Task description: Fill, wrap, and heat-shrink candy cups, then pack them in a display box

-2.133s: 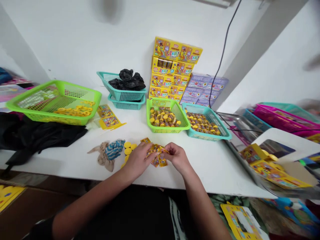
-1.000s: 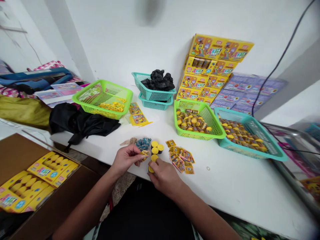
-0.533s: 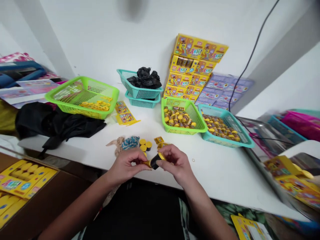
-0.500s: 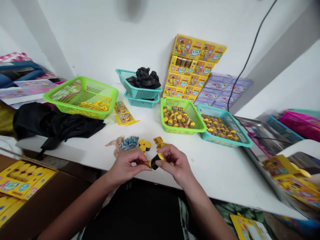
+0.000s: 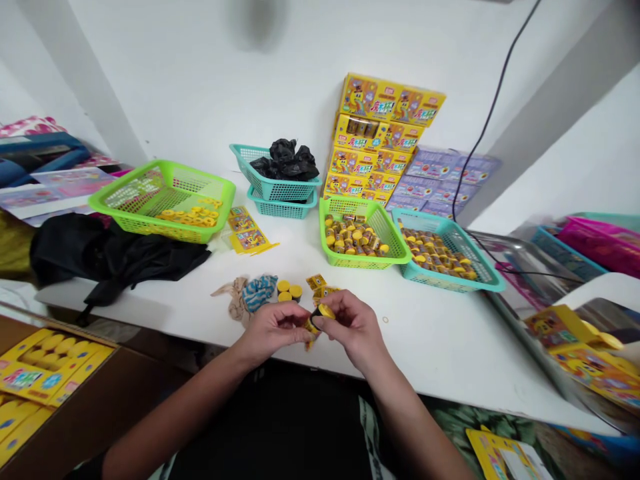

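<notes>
L hand (image 5: 273, 328) & R hand (image 5: 353, 323) together, fingers clamped on black tub w/ yellow cap (image 5: 320, 315), held just above white table (image 5: 425, 353)
Yellow paper strip (image 5: 311, 342) sticks out below tub; just past hands: yellow-capped tubs (image 5: 286, 291), loose yellow labels (image 5: 316, 282), blue scrunchie (image 5: 259, 292); further back green basket (image 5: 395, 257) & teal basket (image 5: 450, 283), both holding more tubs

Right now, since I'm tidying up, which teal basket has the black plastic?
The upper basket of the stacked pair; the teal basket on the right holds yellow-capped tubes.
</notes>
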### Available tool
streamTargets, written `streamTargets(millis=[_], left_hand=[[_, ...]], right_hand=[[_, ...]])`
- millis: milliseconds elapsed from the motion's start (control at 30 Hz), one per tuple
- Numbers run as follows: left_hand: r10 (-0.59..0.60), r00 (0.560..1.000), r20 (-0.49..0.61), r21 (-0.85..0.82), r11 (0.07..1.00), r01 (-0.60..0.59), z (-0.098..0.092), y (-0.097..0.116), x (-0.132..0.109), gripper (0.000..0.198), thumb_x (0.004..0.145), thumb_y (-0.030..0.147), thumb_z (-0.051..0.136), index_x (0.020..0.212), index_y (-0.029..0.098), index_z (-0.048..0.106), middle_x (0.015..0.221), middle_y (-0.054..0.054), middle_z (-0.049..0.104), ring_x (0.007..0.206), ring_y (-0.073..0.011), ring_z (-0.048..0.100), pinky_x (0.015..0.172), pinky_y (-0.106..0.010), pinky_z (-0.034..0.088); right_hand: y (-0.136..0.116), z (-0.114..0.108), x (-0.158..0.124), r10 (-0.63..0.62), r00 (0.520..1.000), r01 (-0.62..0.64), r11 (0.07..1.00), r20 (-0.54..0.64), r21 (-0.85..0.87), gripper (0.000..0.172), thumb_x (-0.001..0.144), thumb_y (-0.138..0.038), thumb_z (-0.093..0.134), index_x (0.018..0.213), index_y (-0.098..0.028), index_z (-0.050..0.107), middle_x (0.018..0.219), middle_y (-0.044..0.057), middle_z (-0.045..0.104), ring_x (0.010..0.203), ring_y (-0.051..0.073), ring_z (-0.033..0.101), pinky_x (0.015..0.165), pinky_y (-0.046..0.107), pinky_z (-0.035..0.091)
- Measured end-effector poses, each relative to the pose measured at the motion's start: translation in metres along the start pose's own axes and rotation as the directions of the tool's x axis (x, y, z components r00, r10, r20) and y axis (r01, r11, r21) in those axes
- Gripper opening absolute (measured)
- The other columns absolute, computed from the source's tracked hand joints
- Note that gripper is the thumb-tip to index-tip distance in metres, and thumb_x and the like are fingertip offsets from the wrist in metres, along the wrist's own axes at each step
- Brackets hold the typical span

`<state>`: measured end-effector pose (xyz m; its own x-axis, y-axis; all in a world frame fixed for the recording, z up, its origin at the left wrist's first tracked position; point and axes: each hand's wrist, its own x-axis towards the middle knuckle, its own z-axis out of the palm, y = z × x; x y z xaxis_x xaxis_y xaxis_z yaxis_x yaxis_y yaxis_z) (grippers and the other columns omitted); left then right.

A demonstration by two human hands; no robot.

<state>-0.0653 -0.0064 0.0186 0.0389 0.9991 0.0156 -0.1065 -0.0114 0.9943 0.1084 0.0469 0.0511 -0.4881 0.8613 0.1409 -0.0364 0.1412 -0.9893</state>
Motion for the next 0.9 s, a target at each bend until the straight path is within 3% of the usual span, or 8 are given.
streamTargets(millis=[100,267,467,600,800,900], left_hand=[[-0.059,0.998,-0.032,-0.133,0.99,0.054,0.006,0.0,0.001,0.03,0.066,0.03,0.083,0.09,0.016,0.072,0.079,-0.004,0.069,0.067,-0.0134,0.061,0.061,-0.023,0.047],[-0.125,0.991,0.044,-0.353,0.926,0.133,0.018,0.006,0.005,0.025,0.071,0.028,0.081,0.088,0.015,0.067,0.081,-0.004,0.071,0.07,-0.0152,0.066,0.066,-0.025,0.049],[-0.195,0.97,0.143,-0.503,0.83,0.241,0.03,0.004,0.013,0.026,0.069,0.025,0.081,0.08,0.013,0.062,0.078,-0.008,0.071,0.061,-0.0138,0.063,0.059,-0.024,0.047],[-0.247,0.95,0.19,-0.537,0.784,0.311,0.036,-0.005,0.015,0.024,0.071,0.026,0.08,0.079,0.013,0.06,0.077,-0.009,0.071,0.058,-0.0135,0.063,0.057,-0.023,0.046],[-0.232,0.95,0.211,-0.588,0.746,0.313,0.038,-0.005,0.017,0.02,0.077,0.029,0.076,0.083,0.015,0.063,0.079,-0.006,0.069,0.064,-0.0146,0.065,0.063,-0.026,0.049],[-0.231,0.95,0.21,-0.621,0.719,0.312,0.038,-0.002,0.017,0.018,0.077,0.029,0.075,0.084,0.016,0.065,0.078,-0.004,0.067,0.067,-0.0144,0.064,0.066,-0.027,0.05]], right_hand=[[0.005,0.002,0.0,-0.017,1.0,0.017,1.0,-0.02,-0.006,0.026,0.07,-0.034,0.078,0.085,-0.022,0.06,0.06,-0.006,0.055,0.05,0.01,0.05,0.047,0.023,0.038],[0.01,-0.004,0.001,0.0,1.0,0.001,0.999,-0.005,0.046,0.022,0.077,-0.035,0.073,0.09,-0.021,0.062,0.064,-0.004,0.059,0.053,0.011,0.054,0.05,0.023,0.043],[0.014,-0.02,-0.003,0.02,0.999,-0.017,0.993,-0.026,0.119,0.02,0.073,-0.033,0.077,0.086,-0.02,0.068,0.067,-0.002,0.063,0.055,0.012,0.055,0.053,0.025,0.045],[0.018,-0.026,-0.008,-0.162,0.975,0.151,0.985,-0.152,-0.082,0.012,0.078,-0.03,0.071,0.086,-0.02,0.071,0.073,0.0,0.061,0.062,0.013,0.056,0.056,0.025,0.045],[0.014,-0.029,-0.01,-0.231,0.973,0.225,0.951,-0.003,-0.213,0.017,0.085,-0.03,0.065,0.099,-0.023,0.071,0.09,0.005,0.067,0.08,0.019,0.063,0.067,0.031,0.052],[0.014,-0.027,-0.012,-0.271,0.962,0.26,0.931,-0.012,-0.256,0.02,0.083,-0.03,0.068,0.102,-0.025,0.07,0.096,0.006,0.069,0.087,0.02,0.064,0.073,0.034,0.053]])
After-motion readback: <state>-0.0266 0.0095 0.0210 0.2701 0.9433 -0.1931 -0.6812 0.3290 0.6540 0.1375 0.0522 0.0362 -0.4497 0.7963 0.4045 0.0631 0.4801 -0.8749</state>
